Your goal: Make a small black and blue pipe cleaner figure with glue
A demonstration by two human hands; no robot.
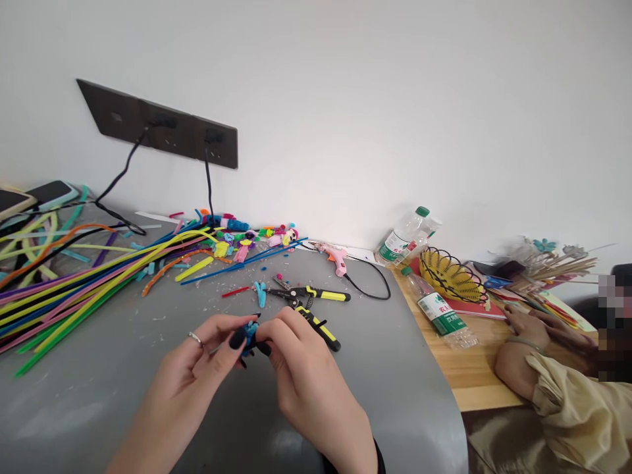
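My left hand and my right hand meet over the grey table, both pinching a small blue pipe-cleaner piece between their fingertips. The left hand wears a ring, and the nails are dark. Just beyond the hands lie yellow-and-black pliers and a short light-blue twisted bit. A red scrap lies beside it.
Long coloured pipe cleaners fan across the left. Small finished shapes and a pink glue gun sit near the wall. On the wooden table at the right are water bottles, a yellow wire basket and another person's hands.
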